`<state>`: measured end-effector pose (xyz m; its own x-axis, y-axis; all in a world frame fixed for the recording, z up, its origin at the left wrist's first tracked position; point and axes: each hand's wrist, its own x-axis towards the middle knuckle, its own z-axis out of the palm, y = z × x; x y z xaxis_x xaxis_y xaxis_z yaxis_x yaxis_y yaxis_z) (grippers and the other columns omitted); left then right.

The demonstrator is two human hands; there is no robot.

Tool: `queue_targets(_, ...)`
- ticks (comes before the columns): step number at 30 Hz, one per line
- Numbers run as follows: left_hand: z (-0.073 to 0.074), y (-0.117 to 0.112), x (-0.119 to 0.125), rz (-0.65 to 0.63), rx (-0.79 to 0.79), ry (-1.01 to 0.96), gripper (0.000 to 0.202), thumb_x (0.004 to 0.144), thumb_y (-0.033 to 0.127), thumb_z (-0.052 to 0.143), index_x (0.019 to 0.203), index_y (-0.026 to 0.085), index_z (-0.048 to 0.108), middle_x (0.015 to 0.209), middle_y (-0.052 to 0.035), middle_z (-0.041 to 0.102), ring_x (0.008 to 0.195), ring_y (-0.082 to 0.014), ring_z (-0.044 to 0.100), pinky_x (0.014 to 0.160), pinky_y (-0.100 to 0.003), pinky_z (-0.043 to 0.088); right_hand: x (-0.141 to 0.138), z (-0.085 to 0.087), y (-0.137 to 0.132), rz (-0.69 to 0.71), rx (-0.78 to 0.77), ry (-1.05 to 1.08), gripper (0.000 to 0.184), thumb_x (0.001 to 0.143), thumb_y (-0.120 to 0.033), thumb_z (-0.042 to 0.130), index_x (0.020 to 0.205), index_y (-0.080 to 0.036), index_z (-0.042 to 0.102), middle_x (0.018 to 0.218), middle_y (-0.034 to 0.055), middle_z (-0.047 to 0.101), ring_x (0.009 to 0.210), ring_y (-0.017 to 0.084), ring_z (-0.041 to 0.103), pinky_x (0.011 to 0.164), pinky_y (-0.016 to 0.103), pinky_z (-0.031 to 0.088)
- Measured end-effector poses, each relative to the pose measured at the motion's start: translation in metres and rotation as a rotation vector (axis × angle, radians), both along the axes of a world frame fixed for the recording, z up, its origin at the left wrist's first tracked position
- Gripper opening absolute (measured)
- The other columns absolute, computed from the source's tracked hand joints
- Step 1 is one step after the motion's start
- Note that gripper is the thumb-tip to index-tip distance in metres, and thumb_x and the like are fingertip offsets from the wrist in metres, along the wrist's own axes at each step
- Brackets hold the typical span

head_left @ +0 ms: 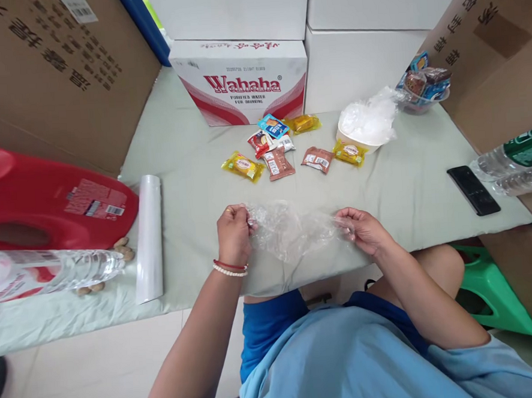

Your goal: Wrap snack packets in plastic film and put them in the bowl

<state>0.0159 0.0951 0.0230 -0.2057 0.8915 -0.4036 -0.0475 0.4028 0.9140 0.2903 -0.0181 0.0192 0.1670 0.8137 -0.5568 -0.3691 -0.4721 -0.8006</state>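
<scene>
A crumpled sheet of clear plastic film (290,227) stretches between my two hands, just above the front of the table. My left hand (235,228) is closed on its left end. At the other end, my right hand (361,228) pinches the film between thumb and fingers. Beyond the film lie several wrapped snacks: a yellow packet (243,166), a brown packet (279,163), a second brown packet (317,159), a blue packet (273,126) on top of a red and white one (259,143), and more yellow packets (349,152).
A roll of film (149,239), a red jug (54,200) and a lying water bottle (49,272) are on the left. A white tub (356,138) with crumpled plastic stands at the back, near a Wahaha carton (245,83). The phone (473,190) lies at right by bottles (511,157).
</scene>
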Motion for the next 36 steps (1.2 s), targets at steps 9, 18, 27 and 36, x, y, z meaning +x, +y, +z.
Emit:
queue_targets(9,-0.006,-0.013,-0.048,-0.005,0.212,0.584,0.030,0.074,0.030,0.074,0.098,0.021,0.059,0.088,-0.0019,0.059,0.069,-0.0175,0.056,0.068,-0.035,0.050,0.021,0.004,0.009,0.114,-0.095,-0.017,0.051,0.052,-0.045,0.100,0.078,-0.016,0.067,0.066,-0.0017,0.060,0.048,0.002,0.033,0.038,0.016,0.017)
queue_targets(18,-0.003,-0.091,-0.011,-0.927,1.141,0.927,0.028,0.094,0.014,0.061,0.118,0.028,0.068,0.121,-0.0104,0.073,0.121,-0.0276,0.066,0.101,-0.046,0.052,0.023,0.006,0.023,0.180,-0.109,-0.163,0.045,0.054,-0.042,0.095,0.076,-0.017,0.064,0.063,-0.0029,0.059,0.047,0.004,0.037,0.039,0.017,0.020)
queue_targets(27,-0.014,-0.037,-0.016,-0.732,0.545,0.710,0.025,0.098,0.035,0.053,0.105,0.022,0.073,0.116,-0.0098,0.075,0.104,-0.0255,0.073,0.095,-0.040,0.057,0.046,-0.007,0.016,0.259,-0.009,-0.580,0.030,0.071,-0.046,0.075,0.078,-0.019,0.066,0.064,-0.0034,0.059,0.054,0.009,0.043,0.049,0.023,0.031)
queue_targets(36,-0.009,-0.001,-0.016,-0.465,0.141,0.593,0.032,0.094,0.050,0.056,0.079,0.023,0.062,0.070,-0.0009,0.063,0.066,-0.0199,0.057,0.070,-0.033,0.047,0.071,-0.003,0.018,0.531,0.014,-0.623,0.031,0.078,-0.050,0.072,0.083,-0.019,0.068,0.065,-0.0032,0.059,0.056,0.011,0.046,0.053,0.024,0.036)
